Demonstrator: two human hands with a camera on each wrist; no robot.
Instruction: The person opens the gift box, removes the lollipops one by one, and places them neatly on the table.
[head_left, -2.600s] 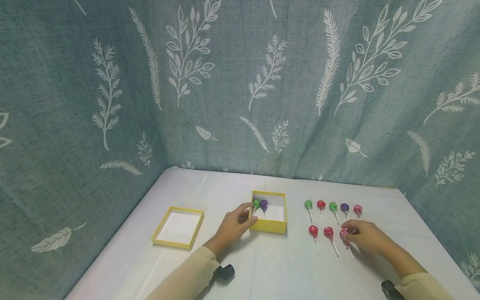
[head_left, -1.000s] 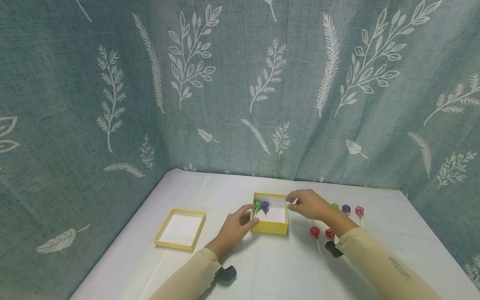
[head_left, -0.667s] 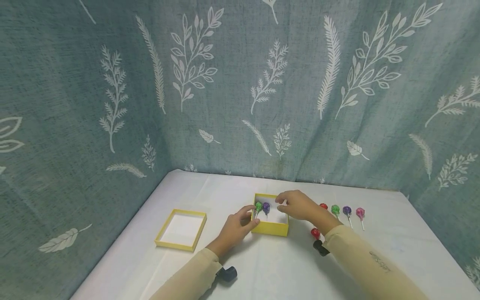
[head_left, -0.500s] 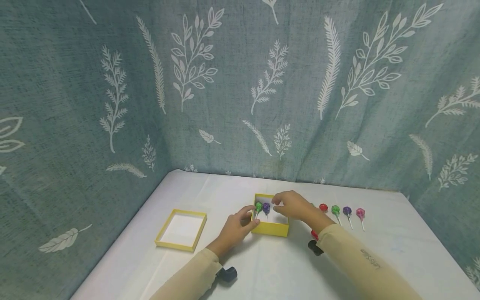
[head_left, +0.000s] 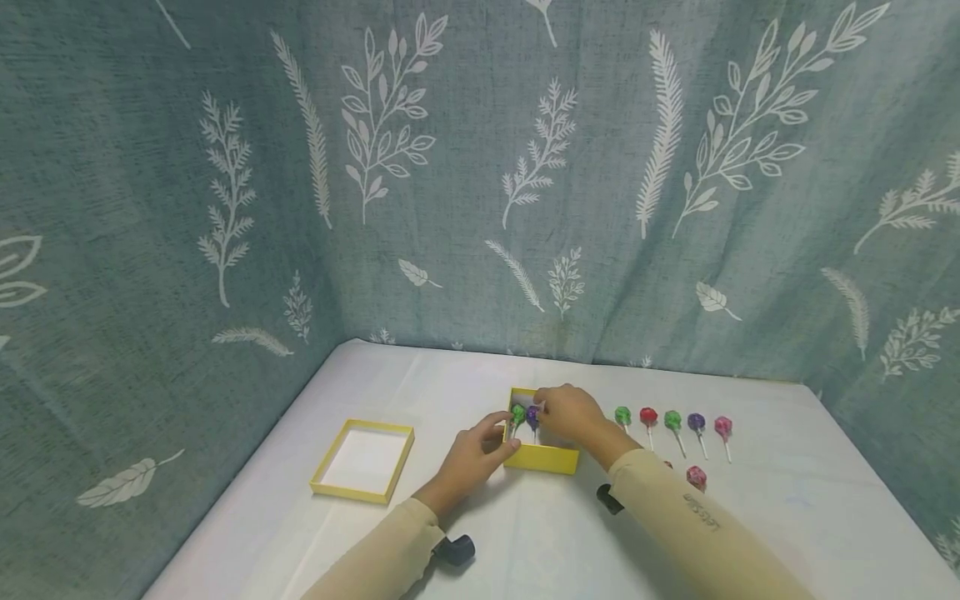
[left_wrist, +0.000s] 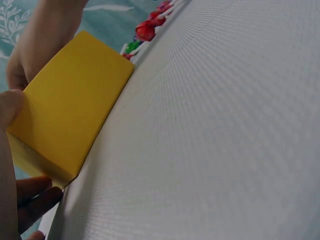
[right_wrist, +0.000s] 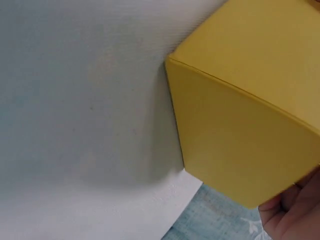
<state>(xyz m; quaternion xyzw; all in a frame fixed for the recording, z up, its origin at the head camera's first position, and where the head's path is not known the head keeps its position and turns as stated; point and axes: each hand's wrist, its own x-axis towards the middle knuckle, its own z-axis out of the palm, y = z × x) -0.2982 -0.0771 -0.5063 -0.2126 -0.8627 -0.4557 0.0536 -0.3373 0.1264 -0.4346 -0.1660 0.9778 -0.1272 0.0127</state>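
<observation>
In the head view, an open yellow box (head_left: 546, 459) with a white inside stands on the table. A green lollipop (head_left: 517, 412) and a purple lollipop (head_left: 532, 414) lie at its left side. My left hand (head_left: 468, 457) grips the box's left side, thumb at the front corner; the left wrist view shows fingers (left_wrist: 35, 192) by the lower edge. My right hand (head_left: 573, 414) reaches over the box's right side, index finger and thumb pinching at the purple lollipop's head. The hand covers the right part of the box. In the right wrist view the box hides most of that hand.
A shallow yellow-edged lid (head_left: 362, 460) lies left of the box. Right of it, several lollipops lie in a row, from a green one (head_left: 622, 414) to a pink one (head_left: 723, 427). Another pinkish lollipop (head_left: 696, 477) lies nearer, partly behind the right sleeve (head_left: 697, 517).
My right hand has left the pink lollipop in the near row and moved left, over the box, to the purple lollipop. The left hand stays on the box.
</observation>
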